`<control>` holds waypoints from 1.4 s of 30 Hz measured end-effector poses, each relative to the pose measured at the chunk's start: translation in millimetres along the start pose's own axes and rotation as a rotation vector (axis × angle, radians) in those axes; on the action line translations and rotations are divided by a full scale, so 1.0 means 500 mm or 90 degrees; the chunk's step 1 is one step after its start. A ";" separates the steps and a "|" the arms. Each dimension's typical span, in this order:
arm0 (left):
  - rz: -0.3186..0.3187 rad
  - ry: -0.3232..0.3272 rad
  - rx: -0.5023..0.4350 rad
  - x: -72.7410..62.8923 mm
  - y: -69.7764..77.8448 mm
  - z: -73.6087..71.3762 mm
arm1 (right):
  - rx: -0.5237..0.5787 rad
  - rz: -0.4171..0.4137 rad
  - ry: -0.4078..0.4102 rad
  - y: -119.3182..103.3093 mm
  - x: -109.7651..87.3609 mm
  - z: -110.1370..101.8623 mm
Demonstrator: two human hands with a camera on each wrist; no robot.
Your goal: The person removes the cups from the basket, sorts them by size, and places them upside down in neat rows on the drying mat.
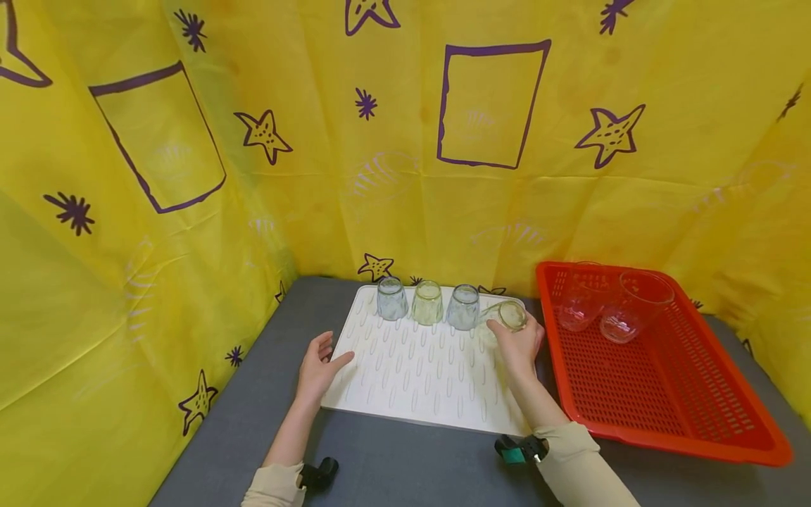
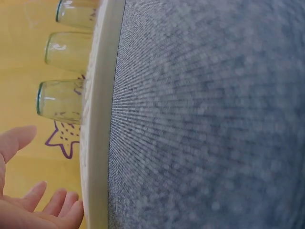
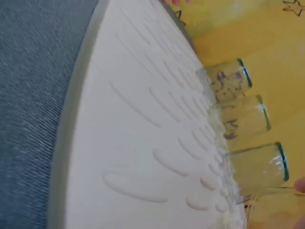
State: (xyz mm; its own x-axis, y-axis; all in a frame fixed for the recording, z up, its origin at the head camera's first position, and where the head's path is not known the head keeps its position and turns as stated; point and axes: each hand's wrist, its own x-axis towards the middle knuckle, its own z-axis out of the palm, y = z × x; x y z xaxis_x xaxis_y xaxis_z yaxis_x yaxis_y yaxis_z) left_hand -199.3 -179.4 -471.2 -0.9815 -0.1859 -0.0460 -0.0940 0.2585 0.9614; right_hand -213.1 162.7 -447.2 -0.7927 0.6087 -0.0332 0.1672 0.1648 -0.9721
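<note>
My right hand [image 1: 521, 348] grips a clear, faintly yellowish glass [image 1: 512, 315] at the right end of a row on a white ridged mat [image 1: 437, 380]. That glass is tilted; in the right wrist view only part of it and some fingertips [image 3: 300, 185] show. Left of it, a bluish glass [image 1: 463, 307], a yellowish glass [image 1: 427, 303] and another bluish glass [image 1: 392, 299] stand along the mat's back edge, narrower ends up. My left hand [image 1: 317, 367] is at the mat's left edge, fingers loosely bent, thumb apart, holding nothing.
A red perforated plastic basket [image 1: 640, 384] stands to the right of the mat. Two clear glasses, a front one [image 1: 633, 306] and a back one [image 1: 579, 303], lean inside its far end. Yellow patterned cloth [image 1: 405, 211] hangs behind and left of the grey tabletop [image 1: 405, 465].
</note>
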 end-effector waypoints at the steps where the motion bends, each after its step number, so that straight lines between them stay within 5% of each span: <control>1: 0.000 0.000 0.001 0.000 -0.001 -0.001 | -0.003 -0.002 0.011 0.002 0.005 0.004; 12: -0.029 -0.041 0.014 0.009 -0.021 -0.004 | -0.014 -0.026 0.085 0.014 0.048 0.036; 23: -0.017 -0.066 0.031 0.003 -0.030 -0.005 | -0.055 -0.055 0.101 0.024 0.070 0.047; 42: -0.027 -0.051 0.045 0.004 -0.035 -0.003 | -0.083 -0.043 0.089 0.027 0.079 0.055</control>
State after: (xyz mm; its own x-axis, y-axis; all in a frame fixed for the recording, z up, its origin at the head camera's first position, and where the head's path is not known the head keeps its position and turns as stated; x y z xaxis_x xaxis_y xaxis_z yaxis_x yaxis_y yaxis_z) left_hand -199.3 -185.9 -487.5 -0.9863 -0.1230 -0.1103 -0.1445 0.3184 0.9369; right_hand -258.4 167.8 -468.0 -0.7174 0.6930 0.0717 0.1990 0.3025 -0.9322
